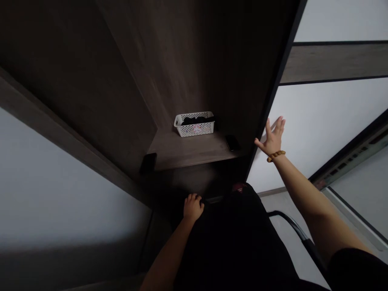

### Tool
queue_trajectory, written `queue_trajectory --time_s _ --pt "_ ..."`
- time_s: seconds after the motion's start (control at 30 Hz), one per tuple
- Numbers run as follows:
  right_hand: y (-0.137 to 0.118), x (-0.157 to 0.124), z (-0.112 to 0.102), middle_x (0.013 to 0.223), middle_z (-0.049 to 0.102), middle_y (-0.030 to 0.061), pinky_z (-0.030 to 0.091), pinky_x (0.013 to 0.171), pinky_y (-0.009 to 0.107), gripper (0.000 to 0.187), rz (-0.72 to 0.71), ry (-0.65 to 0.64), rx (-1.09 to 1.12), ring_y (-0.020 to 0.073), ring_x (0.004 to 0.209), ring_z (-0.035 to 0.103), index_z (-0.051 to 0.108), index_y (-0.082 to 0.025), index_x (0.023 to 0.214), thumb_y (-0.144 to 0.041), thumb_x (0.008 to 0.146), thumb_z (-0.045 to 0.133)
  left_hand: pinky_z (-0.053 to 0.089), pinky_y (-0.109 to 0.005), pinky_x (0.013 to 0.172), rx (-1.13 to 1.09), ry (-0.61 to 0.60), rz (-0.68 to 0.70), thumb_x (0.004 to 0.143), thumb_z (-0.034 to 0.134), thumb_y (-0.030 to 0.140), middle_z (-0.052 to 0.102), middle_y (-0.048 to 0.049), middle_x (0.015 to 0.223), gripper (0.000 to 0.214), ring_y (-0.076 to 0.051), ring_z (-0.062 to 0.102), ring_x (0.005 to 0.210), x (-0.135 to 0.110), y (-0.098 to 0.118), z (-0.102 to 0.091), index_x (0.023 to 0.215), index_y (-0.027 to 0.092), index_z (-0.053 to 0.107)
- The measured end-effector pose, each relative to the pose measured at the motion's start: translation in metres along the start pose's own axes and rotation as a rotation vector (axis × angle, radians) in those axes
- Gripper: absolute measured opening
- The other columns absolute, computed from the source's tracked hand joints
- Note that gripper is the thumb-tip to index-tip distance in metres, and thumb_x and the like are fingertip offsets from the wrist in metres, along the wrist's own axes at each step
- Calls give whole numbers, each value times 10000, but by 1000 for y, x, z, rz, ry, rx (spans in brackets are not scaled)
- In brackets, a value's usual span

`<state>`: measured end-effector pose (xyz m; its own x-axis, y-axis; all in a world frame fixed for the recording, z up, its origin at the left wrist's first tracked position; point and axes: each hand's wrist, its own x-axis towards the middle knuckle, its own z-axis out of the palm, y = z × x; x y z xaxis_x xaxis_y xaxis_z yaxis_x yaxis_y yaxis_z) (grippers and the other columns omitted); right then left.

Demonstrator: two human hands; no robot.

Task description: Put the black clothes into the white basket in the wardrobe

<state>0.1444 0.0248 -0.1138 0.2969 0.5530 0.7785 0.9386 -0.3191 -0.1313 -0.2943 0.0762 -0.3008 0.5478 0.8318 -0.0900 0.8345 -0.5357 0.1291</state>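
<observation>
My right hand (272, 139) lies with spread fingers against the white panel of a sliding door (318, 117), close to its dark edge. A brown braided band (276, 155) circles that wrist. My left hand (193, 207) rests on my dark-clothed leg, fingers bent over it; whether anything is under them is hidden. Ahead, inside a dark wood cabinet, a shelf (184, 151) bears a white perforated basket (195, 129) with dark contents I cannot make out. A black phone (232, 142) lies on the shelf at the right, and another dark flat phone-like object (148, 163) at the left.
A white panel with a wood frame (60, 182) stands at the left. A curved metal chair armrest (291, 222) is at my right, above a pale floor. The cabinet's side wall (91, 81) rises at the left of the shelf.
</observation>
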Motion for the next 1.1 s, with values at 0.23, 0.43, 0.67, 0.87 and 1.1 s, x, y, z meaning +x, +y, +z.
queue_trajectory --time_s 0.23,0.43,0.67,0.87,1.1 --pt "46 -4 17 1793 -261 108 181 1217 825 1028 -121 41 59 547 1635 -101 129 -255 1755 -615 916 602 439 -471 1155 -29 -13 58 949 601 241 646 -151 1486 359 -328 548 1415 21 -18 8 1266 198 765" --pt "56 -11 28 1825 -123 101 176 1286 748 930 4 34 106 479 1667 -17 178 -242 1752 -626 983 532 474 -499 1152 -114 63 114 934 592 219 661 -134 1467 382 -330 572 1391 43 -37 24 1284 213 747" --pt "13 -20 36 1665 435 143 419 1219 638 800 -62 393 129 424 1524 449 325 -423 1681 -542 939 599 417 -484 1252 -208 81 137 961 549 320 628 -75 1522 430 -311 549 1438 84 -63 1 1353 316 725" --pt "-107 25 146 1549 506 173 480 1197 603 722 -98 -230 405 374 1440 528 409 -290 1627 -537 961 535 307 -556 1309 -121 420 10 989 551 390 425 -101 1703 538 -346 355 1596 214 -99 -109 1507 257 612" --pt "-176 142 318 1792 89 211 312 1278 646 979 7 -650 173 484 1629 192 311 -215 1705 -516 882 747 290 -569 1289 -9 405 -112 918 785 467 160 -199 1807 856 -411 185 1653 399 -152 -199 1633 173 416"
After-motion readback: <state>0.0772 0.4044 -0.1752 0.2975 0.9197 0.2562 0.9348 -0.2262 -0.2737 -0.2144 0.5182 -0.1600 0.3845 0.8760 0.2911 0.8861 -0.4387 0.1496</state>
